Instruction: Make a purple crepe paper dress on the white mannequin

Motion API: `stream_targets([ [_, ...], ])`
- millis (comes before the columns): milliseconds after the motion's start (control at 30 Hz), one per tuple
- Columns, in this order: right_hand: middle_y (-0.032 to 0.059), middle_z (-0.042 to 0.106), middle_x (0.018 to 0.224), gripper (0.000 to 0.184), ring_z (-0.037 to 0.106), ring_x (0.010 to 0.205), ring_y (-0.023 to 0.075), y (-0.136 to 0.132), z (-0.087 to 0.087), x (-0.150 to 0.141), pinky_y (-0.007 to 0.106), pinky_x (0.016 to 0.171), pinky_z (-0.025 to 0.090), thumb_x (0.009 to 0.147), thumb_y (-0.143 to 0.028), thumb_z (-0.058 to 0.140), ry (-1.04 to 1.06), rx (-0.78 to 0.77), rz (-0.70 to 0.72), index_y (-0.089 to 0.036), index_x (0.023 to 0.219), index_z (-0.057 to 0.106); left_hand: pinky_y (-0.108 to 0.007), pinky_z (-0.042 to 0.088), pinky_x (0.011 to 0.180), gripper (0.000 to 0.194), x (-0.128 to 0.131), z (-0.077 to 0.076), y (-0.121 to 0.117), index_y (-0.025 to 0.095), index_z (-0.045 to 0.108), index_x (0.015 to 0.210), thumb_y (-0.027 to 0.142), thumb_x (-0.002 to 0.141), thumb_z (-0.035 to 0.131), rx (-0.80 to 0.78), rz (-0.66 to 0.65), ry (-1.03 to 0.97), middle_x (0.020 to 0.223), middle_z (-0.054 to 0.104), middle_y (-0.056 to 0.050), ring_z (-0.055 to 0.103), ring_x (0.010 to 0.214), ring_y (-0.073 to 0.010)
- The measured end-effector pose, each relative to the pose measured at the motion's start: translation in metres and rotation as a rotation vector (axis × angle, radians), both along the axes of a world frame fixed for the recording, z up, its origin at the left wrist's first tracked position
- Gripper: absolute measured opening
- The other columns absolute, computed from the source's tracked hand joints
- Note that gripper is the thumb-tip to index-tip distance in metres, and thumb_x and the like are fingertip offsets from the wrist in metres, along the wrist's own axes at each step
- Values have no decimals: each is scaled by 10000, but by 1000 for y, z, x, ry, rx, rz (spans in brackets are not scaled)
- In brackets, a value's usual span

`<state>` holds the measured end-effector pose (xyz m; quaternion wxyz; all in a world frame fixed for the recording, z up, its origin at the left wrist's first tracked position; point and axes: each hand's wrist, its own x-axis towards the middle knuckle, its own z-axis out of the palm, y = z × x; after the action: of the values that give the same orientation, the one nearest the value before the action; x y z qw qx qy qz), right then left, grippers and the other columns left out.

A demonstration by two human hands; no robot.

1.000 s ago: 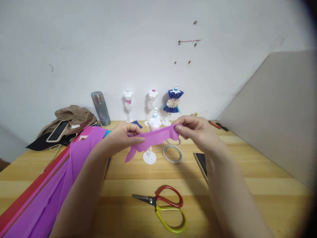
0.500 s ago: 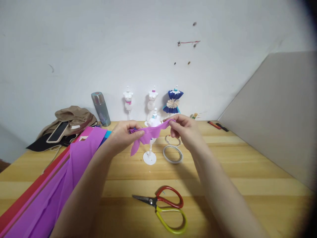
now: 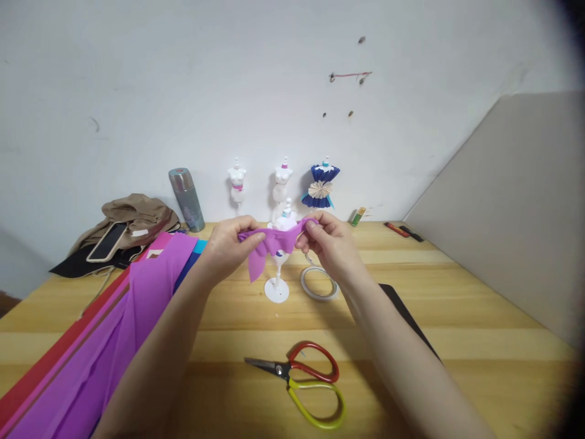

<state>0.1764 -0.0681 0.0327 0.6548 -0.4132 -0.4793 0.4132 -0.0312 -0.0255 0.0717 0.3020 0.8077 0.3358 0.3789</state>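
A strip of purple crepe paper stretches between my two hands, its top edge gathered and one tail hanging down near the left end. My left hand pinches the left end between thumb and fingers. At the other end, my right hand grips the paper with thumb and fingertips. Right behind the strip stands a small white mannequin on a round base, with a teal band at its neck; the paper hides much of its torso. Whether the paper touches it, I cannot tell.
Scissors with red and yellow handles lie in front, and tape rolls sit right of the mannequin's base. Coloured paper sheets, a cap, a phone and a flask occupy the left. More mannequins line the wall.
My right hand has moved a little left and inward, so the purple strip spans a shorter length and sits more level. A dark flat object now shows beside my right forearm.
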Motion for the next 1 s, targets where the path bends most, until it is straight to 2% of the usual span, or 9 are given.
stream_targets([
  [233, -7, 714, 635, 293, 669, 576, 125, 8, -7, 3, 260, 585, 551, 694, -418, 817, 49, 74, -106, -213, 773, 622, -225, 411, 602, 144, -1, -2, 2, 156, 685, 740, 294, 749, 646, 41, 37, 36, 675, 651, 4, 538, 650, -127],
  [500, 3, 718, 683, 159, 669, 609, 131, 6, -6, 3, 299, 639, 577, 785, -339, 740, -66, 135, -165, -219, 792, 637, -214, 401, 592, 42, 2, 0, -4, 161, 693, 761, 181, 724, 699, 192, 69, 22, 682, 657, 12, 544, 641, -113],
  [700, 1, 711, 713, 97, 677, 657, 144, 4, -5, 1, 317, 659, 578, 767, -255, 727, -100, 167, -165, -214, 810, 650, -217, 410, 609, 91, 7, -6, -4, 162, 707, 792, 185, 722, 760, 253, 89, 26, 718, 683, 6, 576, 664, -116],
  [1000, -10, 688, 764, 256, 656, 648, 160, 7, -9, 1, 377, 687, 592, 712, -253, 753, -127, 169, -178, -233, 937, 634, -226, 493, 702, 200, 12, -15, -2, 171, 721, 920, 143, 726, 763, 326, 98, 6, 844, 743, -10, 636, 742, -130],
])
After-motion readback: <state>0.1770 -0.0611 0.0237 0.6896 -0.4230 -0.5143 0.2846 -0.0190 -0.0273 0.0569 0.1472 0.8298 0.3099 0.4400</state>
